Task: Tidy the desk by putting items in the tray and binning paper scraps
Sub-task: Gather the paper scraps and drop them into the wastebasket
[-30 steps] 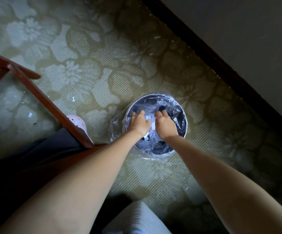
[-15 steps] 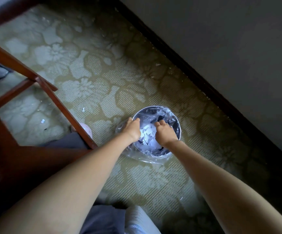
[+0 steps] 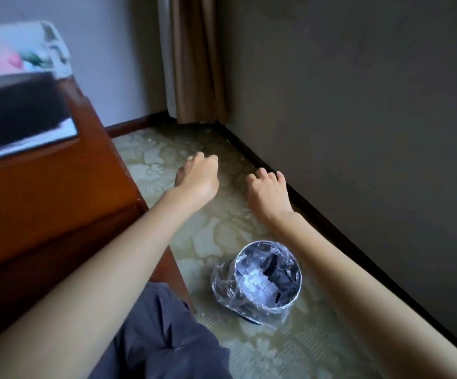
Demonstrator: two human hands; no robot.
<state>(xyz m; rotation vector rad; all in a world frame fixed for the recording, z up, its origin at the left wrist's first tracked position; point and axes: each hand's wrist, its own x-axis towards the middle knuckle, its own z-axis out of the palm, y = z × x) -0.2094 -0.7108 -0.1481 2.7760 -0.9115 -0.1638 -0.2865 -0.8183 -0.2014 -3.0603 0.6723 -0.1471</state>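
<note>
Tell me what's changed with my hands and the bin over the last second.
Both hands, left hand and right hand, have lifted out of the bin and now hang empty above the carpet. The paper scraps stay inside, and the bin stands where it was.

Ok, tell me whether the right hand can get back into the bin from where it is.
Probably yes: the right hand hangs above the floor beyond the bin, whose lined mouth faces up, uncovered.

Bare forearms, dark trousers

Both arms [image 3: 129, 255] are uncovered, with no sleeves in sight; grey-blue trousers [image 3: 164, 343] with soft creases cover the lap.
</note>
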